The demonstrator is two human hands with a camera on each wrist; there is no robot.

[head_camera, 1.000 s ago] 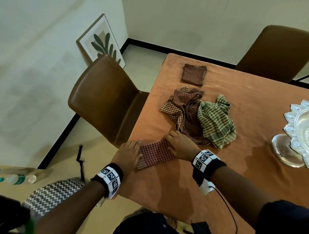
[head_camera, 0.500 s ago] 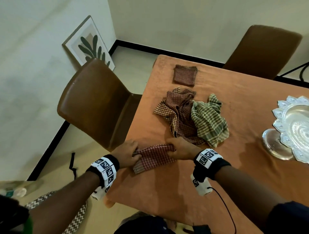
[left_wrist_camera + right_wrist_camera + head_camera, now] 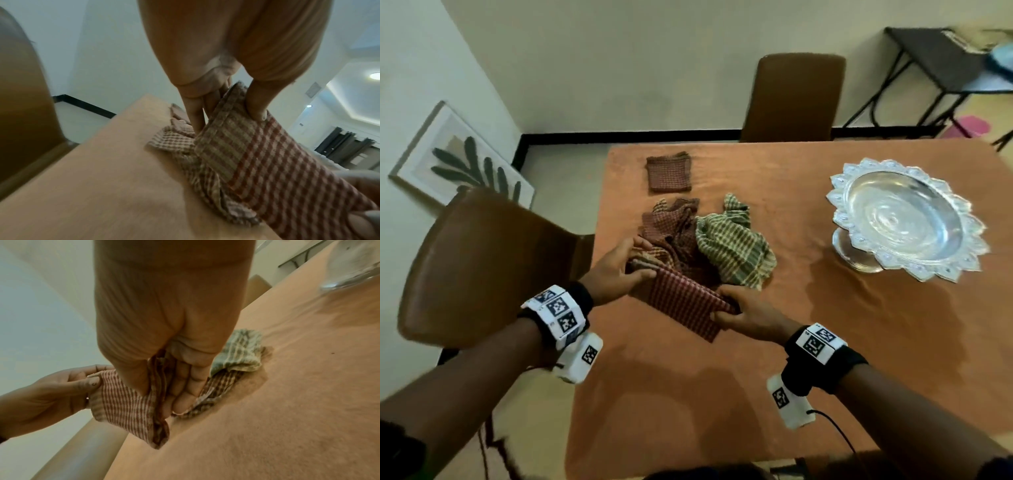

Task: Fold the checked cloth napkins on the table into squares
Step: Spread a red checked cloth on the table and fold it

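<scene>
A folded red checked napkin (image 3: pixel 683 301) hangs above the orange table (image 3: pixel 825 342), held at both ends. My left hand (image 3: pixel 635 265) pinches its far left end, thumb over the fold (image 3: pixel 232 129). My right hand (image 3: pixel 726 311) pinches the near right end (image 3: pixel 131 408). Behind it lies a heap of loose napkins: brown checked ones (image 3: pixel 671 233) and a green checked one (image 3: pixel 732 246). One brown napkin (image 3: pixel 669 173) sits folded into a square at the far side.
A silver footed bowl (image 3: pixel 904 219) stands on the right of the table. One brown chair (image 3: pixel 482 267) is at the table's left edge, another (image 3: pixel 794 99) at the far end. A framed leaf picture (image 3: pixel 458 161) leans on the wall.
The red napkin lay flat under both hands near the front left edge. Both hands have pinched its ends and lifted it off the table, up toward the heap.
</scene>
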